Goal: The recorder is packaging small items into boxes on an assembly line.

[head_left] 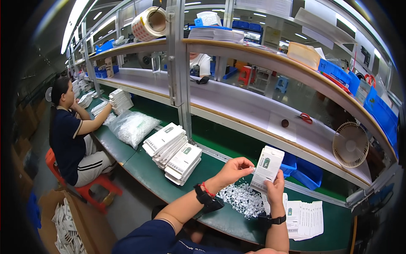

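Observation:
My right hand (276,189) grips a white flat carton (267,166) with green and dark print, tilted upright above the table. Close to the carton's left edge, the thumb and forefinger of my left hand (234,172) are pinched together on a small white piece that barely shows. Beneath both hands spreads a heap of small white plastic pieces (242,200). Right of my right wrist, a fanned row of white cartons (311,216) lies on the green table (146,180). Two neat stacks of cartons (182,160) stand left of my left forearm.
A clear bag of white pieces (133,127) lies farther left, near a seated co-worker (69,127). Blue bins (308,172) sit behind the carton. On the shelf are red-handled scissors (305,118) and a fan (350,144). A cardboard box (91,220) stands on the floor.

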